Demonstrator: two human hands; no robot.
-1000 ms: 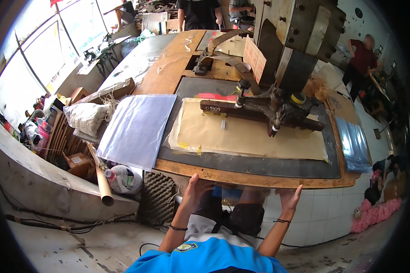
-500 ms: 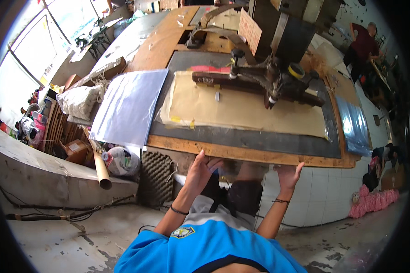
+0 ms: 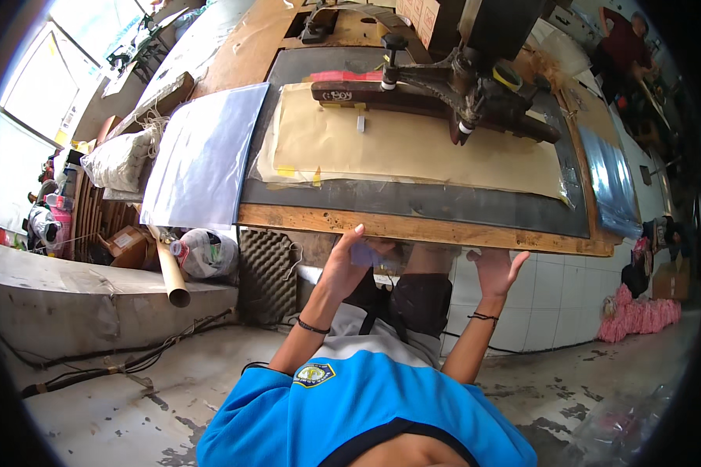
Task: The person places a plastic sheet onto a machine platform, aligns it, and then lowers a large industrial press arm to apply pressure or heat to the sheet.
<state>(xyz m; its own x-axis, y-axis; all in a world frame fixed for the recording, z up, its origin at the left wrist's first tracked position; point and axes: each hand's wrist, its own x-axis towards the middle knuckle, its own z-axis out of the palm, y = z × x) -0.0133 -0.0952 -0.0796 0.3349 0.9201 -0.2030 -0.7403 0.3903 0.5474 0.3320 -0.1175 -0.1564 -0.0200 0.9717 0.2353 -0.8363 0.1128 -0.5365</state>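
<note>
My left hand (image 3: 346, 263) is at the near wooden edge (image 3: 413, 224) of the work table, its thumb pointing up against the rim. Its fingers stretch to the right just below that edge, beside a bluish see-through film (image 3: 375, 254); whether they touch the film I cannot tell. Farther right, my right hand (image 3: 494, 272) has its thumb spread out and its fingertips partly hidden under the edge. Above both hands, a tan paper sheet (image 3: 420, 159) under clear film lies on the dark mat (image 3: 444, 198). A dark metal bar (image 3: 366, 93) on a clamp-like machine arm crosses the sheet's far side.
A stack of clear plastic sheets (image 3: 202, 156) lies at the table's left, with blue-tinted film (image 3: 607, 183) at its right. Lower left are a cardboard tube (image 3: 173, 272) and grey egg-crate foam (image 3: 266, 276). A person (image 3: 625, 47) stands far right.
The table edge and everything on it sit higher in view, as my head has tilted down. Both hands have stayed at the edge, and my right thumb points farther outward.
</note>
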